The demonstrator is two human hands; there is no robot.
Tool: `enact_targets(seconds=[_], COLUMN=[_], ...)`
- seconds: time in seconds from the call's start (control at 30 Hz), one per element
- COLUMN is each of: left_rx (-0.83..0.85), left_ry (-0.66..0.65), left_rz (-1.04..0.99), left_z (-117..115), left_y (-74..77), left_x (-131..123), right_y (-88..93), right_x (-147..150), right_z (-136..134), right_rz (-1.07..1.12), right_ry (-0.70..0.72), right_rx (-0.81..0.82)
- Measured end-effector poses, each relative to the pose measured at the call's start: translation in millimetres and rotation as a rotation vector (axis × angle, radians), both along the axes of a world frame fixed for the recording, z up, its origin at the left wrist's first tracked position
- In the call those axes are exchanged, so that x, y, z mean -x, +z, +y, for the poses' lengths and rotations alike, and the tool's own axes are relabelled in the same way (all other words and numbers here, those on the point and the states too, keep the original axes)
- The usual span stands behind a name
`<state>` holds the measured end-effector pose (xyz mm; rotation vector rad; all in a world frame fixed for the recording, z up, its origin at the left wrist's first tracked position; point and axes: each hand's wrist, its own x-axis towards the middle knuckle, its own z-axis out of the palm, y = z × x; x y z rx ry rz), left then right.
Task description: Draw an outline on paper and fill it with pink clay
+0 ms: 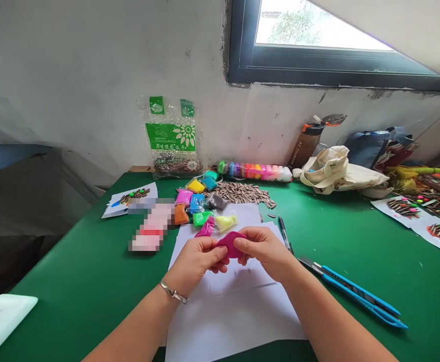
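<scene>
Both my hands pinch a flattened piece of magenta modelling clay (232,245) above white paper (227,322). My left hand (202,255) grips its left edge between thumb and fingers. On the right edge, my right hand (263,249) has its thumb on top and fingers curled behind. Just beyond my hands lie small packets of coloured clay, among them a magenta packet (205,228), a pale yellow one (225,222) and a green one (202,218). A few short dark marks show on the paper below my right hand.
Striped sunflower seeds (238,193) are heaped behind the packets, near a seed bag (174,146) against the wall. A pen (284,234) and a blue-handled cutting tool (359,294) lie to the right. A brown bottle (307,143) and cloth bag (329,168) stand at the back.
</scene>
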<state>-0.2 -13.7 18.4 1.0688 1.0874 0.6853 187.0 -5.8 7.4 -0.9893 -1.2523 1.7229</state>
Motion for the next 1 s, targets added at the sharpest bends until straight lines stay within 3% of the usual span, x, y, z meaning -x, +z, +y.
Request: enact_targets(seconds=[0.33, 0.53, 0.83, 1.0], left_rx=[-0.092, -0.019, -0.106, -0.173], left_ry=[-0.022, -0.065, 0.027, 0.013], left_rz=[0.074, -0.033, 0.029, 0.09], left_z=[-2.9, -2.4, 0.0, -2.8], left_y=[4.1, 2.4, 4.4, 9.7], left_x=[-1.6, 2.0, -0.1, -0.9], right_y=[-1.3, 0.6, 0.1, -0.1], right_x=[0.8, -0.3, 3.7, 7.5], right_z=[1.2, 1.3, -0.6, -1.3], right_rz=[-0.02, -0.033, -0.013, -0.018], right_ry=[-0.029, -0.054, -0.004, 0.016], right_rx=[-0.002, 0.018, 0.03, 0.031])
